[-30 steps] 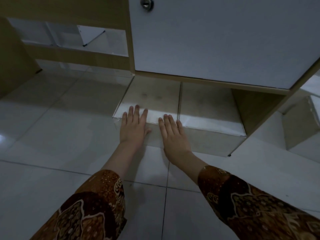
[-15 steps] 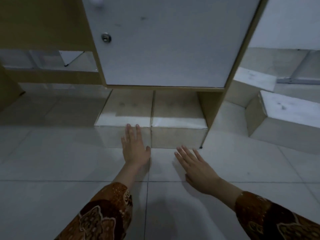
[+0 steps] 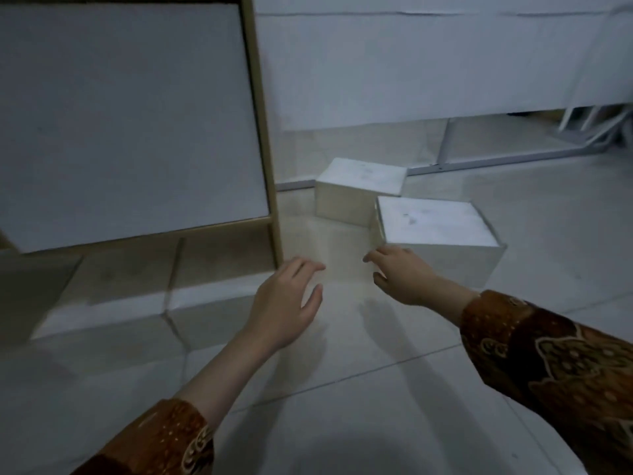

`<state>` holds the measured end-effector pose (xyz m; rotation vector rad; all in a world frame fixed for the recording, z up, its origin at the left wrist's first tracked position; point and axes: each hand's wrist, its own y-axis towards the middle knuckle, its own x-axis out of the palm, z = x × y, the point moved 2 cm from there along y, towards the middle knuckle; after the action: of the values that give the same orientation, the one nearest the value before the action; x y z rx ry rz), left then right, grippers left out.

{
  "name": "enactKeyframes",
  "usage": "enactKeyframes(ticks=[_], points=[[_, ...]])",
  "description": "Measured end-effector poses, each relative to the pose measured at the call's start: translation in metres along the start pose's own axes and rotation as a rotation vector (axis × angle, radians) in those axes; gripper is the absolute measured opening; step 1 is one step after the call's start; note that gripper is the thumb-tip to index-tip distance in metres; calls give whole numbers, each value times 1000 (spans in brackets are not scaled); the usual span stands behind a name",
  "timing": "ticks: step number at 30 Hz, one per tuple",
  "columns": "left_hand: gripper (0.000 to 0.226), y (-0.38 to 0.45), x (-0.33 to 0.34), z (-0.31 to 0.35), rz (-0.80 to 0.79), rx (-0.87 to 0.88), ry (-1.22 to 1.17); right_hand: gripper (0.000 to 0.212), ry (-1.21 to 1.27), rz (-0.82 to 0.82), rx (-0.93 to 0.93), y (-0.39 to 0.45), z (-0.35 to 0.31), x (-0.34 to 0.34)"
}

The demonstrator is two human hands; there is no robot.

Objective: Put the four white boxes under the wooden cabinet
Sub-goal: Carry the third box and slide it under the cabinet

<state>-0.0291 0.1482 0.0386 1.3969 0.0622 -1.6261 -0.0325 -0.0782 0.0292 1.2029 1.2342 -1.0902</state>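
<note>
The wooden cabinet (image 3: 263, 138) with a white door stands at the left on short legs. Two white boxes sit side by side under it, a left box (image 3: 113, 286) and a right box (image 3: 219, 272), their fronts sticking out. Two more white boxes lie on the floor to the right: a near box (image 3: 442, 231) and a far box (image 3: 359, 181) behind it. My right hand (image 3: 400, 275) hangs open, fingertips at the near box's lower left corner. My left hand (image 3: 287, 303) hovers open above the floor beside the cabinet leg, holding nothing.
A white cloth-covered table (image 3: 445, 56) on a grey metal frame (image 3: 513, 156) runs along the back right. The floor (image 3: 342, 406) is pale glossy tile. My patterned brown sleeves fill the lower corners.
My view has swung right from the two boxes under the cabinet. Both hands left those boxes and moved right; my right hand now reaches the near loose box.
</note>
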Motion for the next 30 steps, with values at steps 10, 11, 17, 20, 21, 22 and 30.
enactKeyframes(ticks=[10,11,17,20,21,22,30], points=[[23,80,123,18,-23,-265,-265,45,346,71,532,12,163,39],[23,84,134,18,-27,-295,-281,46,348,99,550,12,177,43],[29,118,185,35,-118,-247,-187,30,127,181,442,2,210,84],[31,127,204,53,-173,-205,-154,25,57,275,437,9,210,82],[31,129,211,58,-177,-239,-164,27,85,288,427,11,209,80],[29,130,217,62,-173,-334,-201,28,116,290,409,12,207,79],[74,125,251,64,-171,-1234,-815,19,315,164,209,18,131,61]])
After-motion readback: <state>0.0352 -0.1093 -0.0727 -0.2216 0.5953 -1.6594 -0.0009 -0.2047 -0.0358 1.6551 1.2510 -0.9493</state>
